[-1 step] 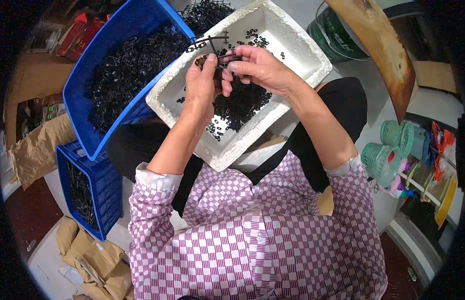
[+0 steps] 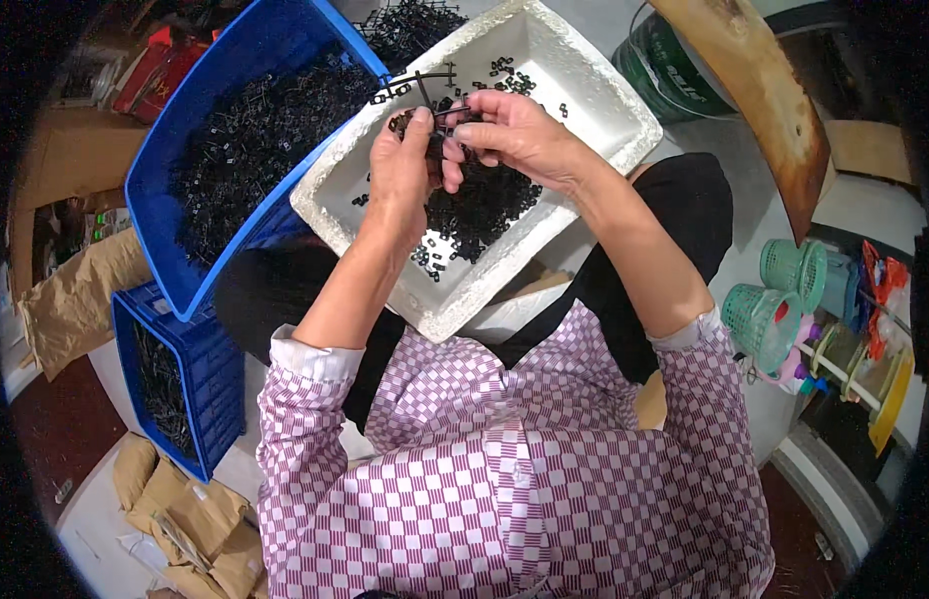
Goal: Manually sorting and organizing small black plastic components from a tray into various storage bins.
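Above a white foam box, my left hand grips a branched black plastic frame between thumb and fingers. The frame has thin bars, with small black pieces at some ends. My right hand comes in from the right, thumb and index finger pinched on the frame's near part; the exact contact is hidden by the fingers. Beneath both hands lies a heap of small loose black plastic pieces in the box. A few more are scattered toward its far end.
On the left, a large blue bin holds many black plastic frames. A blue crate with similar parts stands below it. Brown paper packages lie lower left. A green bucket, a curved board and green baskets are at right.
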Tool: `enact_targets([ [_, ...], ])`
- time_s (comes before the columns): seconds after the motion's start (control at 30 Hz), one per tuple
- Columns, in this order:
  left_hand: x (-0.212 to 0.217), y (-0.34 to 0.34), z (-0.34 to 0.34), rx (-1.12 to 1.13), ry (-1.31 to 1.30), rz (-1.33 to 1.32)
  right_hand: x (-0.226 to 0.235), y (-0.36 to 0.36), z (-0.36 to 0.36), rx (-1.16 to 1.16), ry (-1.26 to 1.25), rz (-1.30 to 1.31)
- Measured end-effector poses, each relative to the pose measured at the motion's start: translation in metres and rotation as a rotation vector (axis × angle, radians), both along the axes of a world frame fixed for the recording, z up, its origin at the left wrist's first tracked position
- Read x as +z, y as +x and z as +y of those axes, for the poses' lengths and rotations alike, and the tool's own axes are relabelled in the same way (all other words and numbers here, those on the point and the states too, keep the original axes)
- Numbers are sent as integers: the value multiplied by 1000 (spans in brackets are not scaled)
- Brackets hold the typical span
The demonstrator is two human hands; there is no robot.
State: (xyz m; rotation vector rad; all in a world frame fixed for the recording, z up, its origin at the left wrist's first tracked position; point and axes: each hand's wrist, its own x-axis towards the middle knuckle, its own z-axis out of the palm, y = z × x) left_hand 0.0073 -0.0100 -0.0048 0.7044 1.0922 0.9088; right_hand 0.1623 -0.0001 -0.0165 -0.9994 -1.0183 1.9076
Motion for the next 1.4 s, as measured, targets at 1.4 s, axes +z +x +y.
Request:
enact_targets([
  [1.4, -19, -2, 16, 197, 32, -383, -9, -22, -18, -374, -24, 105],
])
